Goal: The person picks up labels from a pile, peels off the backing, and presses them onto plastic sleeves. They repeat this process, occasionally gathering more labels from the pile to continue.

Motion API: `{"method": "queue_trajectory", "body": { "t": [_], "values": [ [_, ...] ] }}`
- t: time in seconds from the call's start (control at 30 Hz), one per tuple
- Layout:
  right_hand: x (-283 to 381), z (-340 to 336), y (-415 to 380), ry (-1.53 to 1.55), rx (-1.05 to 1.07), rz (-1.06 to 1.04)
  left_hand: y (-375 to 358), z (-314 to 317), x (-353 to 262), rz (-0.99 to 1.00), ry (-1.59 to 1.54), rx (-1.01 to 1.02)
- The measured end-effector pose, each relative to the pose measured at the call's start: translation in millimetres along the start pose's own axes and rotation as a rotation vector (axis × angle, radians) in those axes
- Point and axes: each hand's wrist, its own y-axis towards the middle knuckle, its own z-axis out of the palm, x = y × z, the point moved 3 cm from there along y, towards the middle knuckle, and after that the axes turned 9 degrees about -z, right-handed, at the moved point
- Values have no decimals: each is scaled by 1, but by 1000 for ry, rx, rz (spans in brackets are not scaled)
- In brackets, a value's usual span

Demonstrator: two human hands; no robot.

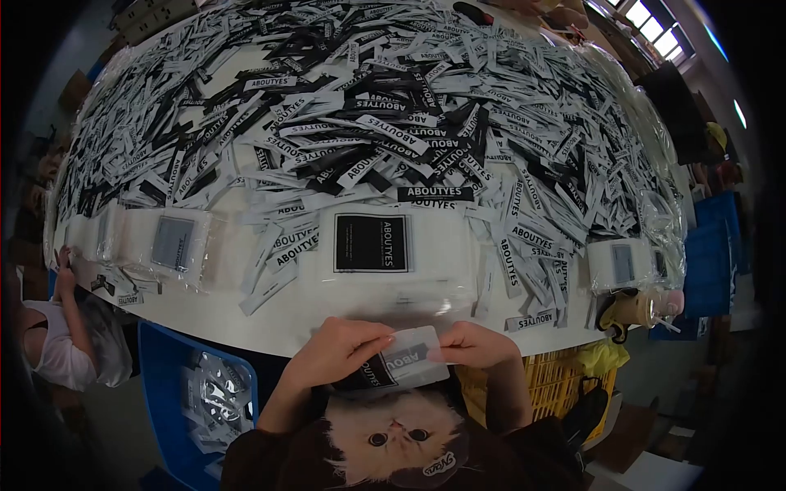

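White counter (246, 315) heaped with black and white printed fabric labels (385, 131), at its near edge left hand (336, 352) and right hand (479, 344) both pinched on clear plastic sleeve holding a black label (401, 364), blue bin (176, 360) below left.

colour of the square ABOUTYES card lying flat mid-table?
Black with white lettering, on a white backing: the ABOUTYES card, clearest in the head view.

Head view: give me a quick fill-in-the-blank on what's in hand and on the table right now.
1. Both hands, left hand and right hand, hold one ____ packet.
2. The labels piled on the table read ____.
3. The bin below the table edge is ____ in colour.

Missing words: clear plastic; ABOUTYES; blue
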Motion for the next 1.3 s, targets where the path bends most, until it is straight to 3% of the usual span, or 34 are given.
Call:
{"method": "queue_trajectory", "body": {
  "t": [0.1,0.17,0.27,0.3,0.37,0.43,0.5,0.57,0.67,0.73,0.8,0.9,0.97,1.03,1.07,1.13,1.17,1.23,1.27,1.3],
  "values": [
    [7,10,19,-8,12,99,2,3,-4,-15,15,24],
    [5,17,26,-83,-183,244,3,4,-4,-28,14,29],
    [-2,20,28,-119,-225,240,3,3,-1,-172,-116,139],
    [-9,18,27,-119,-223,240,4,-1,-5,-228,12,153],
    [-18,9,26,299,-321,24,5,-2,-1,-277,143,163],
    [-4,12,25,356,-427,-96,3,-4,15,-215,-323,-34],
    [9,18,24,420,-538,-214,5,-2,9,-213,-382,-16],
    [18,27,27,44,-494,-197,6,-2,3,-207,-438,9],
    [15,29,32,-72,-479,-332,5,-2,-2,-192,-409,10],
    [26,35,39,-20,-519,-307,-1,-5,-6,-71,-311,-132],
    [29,31,43,33,-558,-279,-5,-8,-1,-115,-313,-181],
    [35,1,61,-306,-395,-286,-20,-28,25,-164,-375,-293],
    [51,-31,74,-578,-687,-448,-50,-56,36,-233,-248,-344],
    [45,-71,86,-835,-871,-418,-81,-78,34,-342,-122,-274],
    [42,-85,93,-834,-870,-424,-98,-85,37,-439,-30,-210],
    [41,-102,105,-1181,-814,-368,-136,-100,68,-683,370,-124],
    [44,-106,106,-1178,-813,-374,-153,-101,71,-685,372,-129],
    [44,-111,113,-1257,-632,-135,-194,-114,72,-1141,793,-581],
    [43,-113,116,-1282,-592,-105,-199,-110,73,-1149,794,-577],
    [40,-113,120,-1275,-586,-101,-202,-108,68,-973,753,-769]
  ]
}}
